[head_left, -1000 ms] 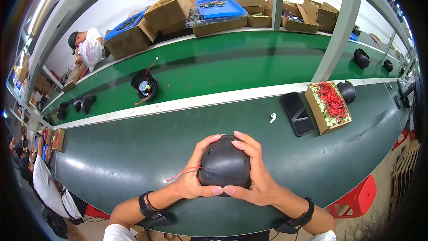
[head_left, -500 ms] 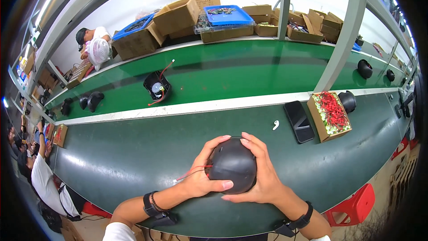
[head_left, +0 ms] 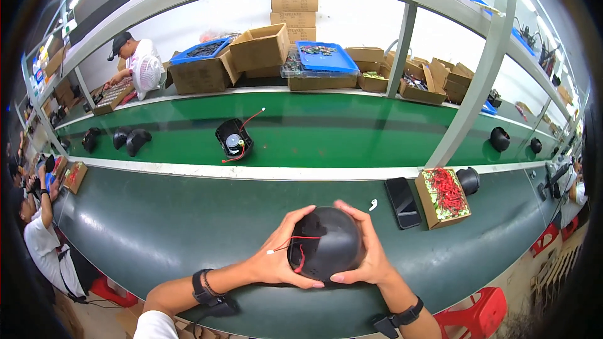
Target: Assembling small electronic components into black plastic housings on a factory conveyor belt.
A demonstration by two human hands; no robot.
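A round black plastic housing (head_left: 326, 242) with thin red wires (head_left: 295, 252) hanging from its left side rests on the dark green bench (head_left: 163, 232) close to me. My left hand (head_left: 276, 258) cups its left side and my right hand (head_left: 367, 248) wraps its right side, so both grip it. Each wrist wears a dark band.
A black phone (head_left: 402, 201), a small white piece (head_left: 373, 204) and a cardboard box of red parts (head_left: 444, 196) lie to the right. Another open black housing (head_left: 233, 139) sits on the green conveyor. Cardboard boxes and blue trays (head_left: 326, 58) line the back. Other people work at left.
My view has tilted up and shifted. The housing has turned slightly in my hands, and its red wires now show more on the left side.
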